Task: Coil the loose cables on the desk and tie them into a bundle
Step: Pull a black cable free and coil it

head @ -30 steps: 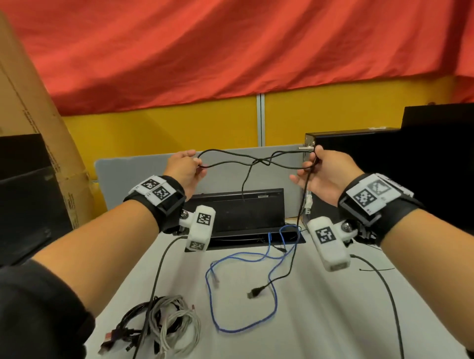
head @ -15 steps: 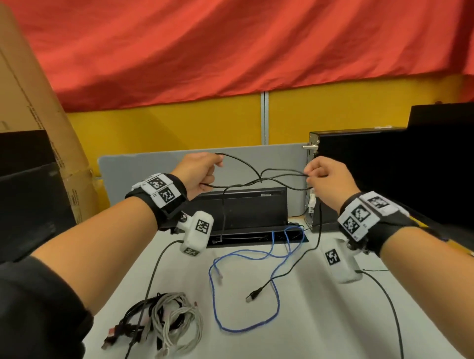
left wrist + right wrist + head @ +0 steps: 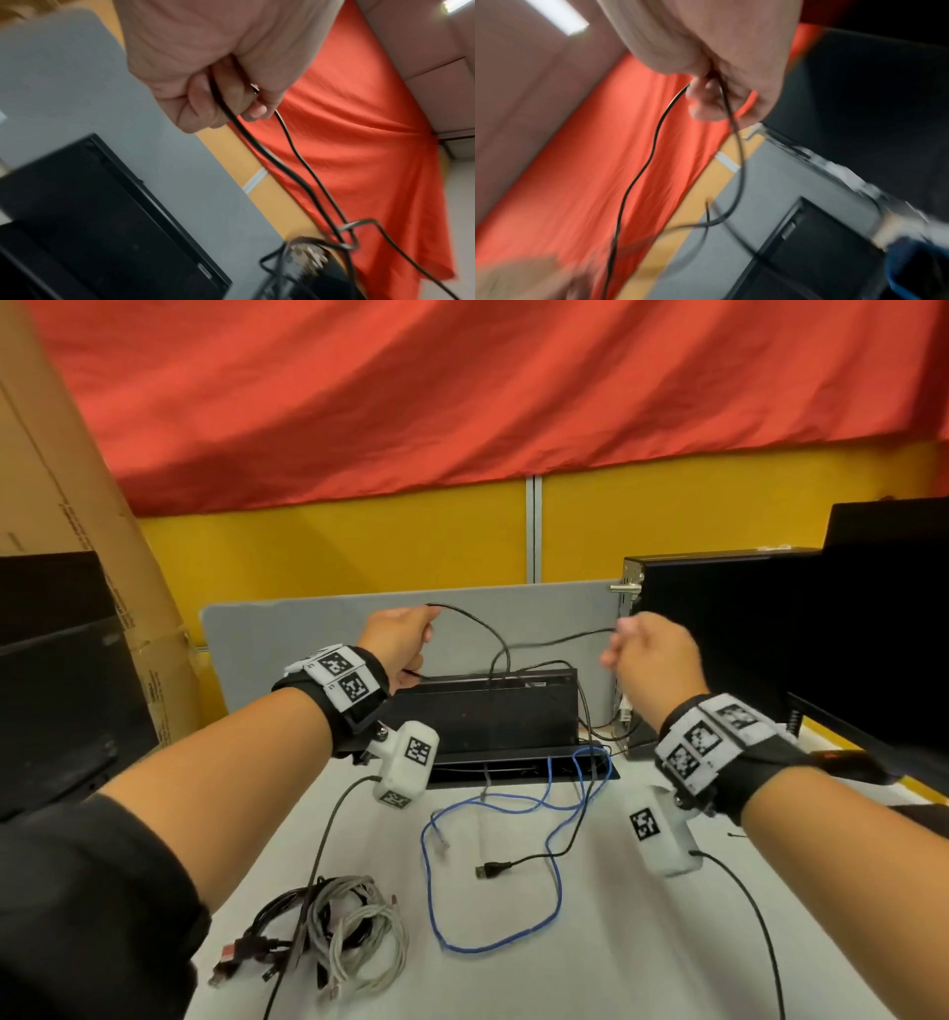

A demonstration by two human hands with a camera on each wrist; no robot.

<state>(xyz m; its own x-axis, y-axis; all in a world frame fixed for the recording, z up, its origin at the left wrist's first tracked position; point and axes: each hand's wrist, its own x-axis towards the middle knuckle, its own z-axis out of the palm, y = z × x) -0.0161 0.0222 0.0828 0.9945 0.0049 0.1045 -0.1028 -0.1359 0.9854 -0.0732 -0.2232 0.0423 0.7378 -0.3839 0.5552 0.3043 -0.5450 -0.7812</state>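
Note:
A thin black cable [image 3: 560, 640] hangs in the air between both hands above the back of the desk. My left hand [image 3: 398, 642] grips it with curled fingers; two strands [image 3: 259, 142] run down out of the fist. My right hand [image 3: 649, 649] pinches the same cable [image 3: 654, 130], with one strand leaving on each side of the fingers. The cable's tail drops to the desk and ends in a USB plug [image 3: 490, 870]. A loose blue network cable [image 3: 552, 845] lies in loops on the white desk. A tied bundle of grey and black cables [image 3: 334, 929] sits at the front left.
A black open cable box [image 3: 488, 716] stands at the desk's back edge before a grey divider panel [image 3: 308, 629]. A black computer case [image 3: 719, 629] and monitor are on the right, a cardboard box [image 3: 61, 516] and dark equipment on the left.
Both hands rolled from palms facing each other to knuckles up and dropped a little. The strands between them went slack, and the USB plug shifted slightly on the desk.

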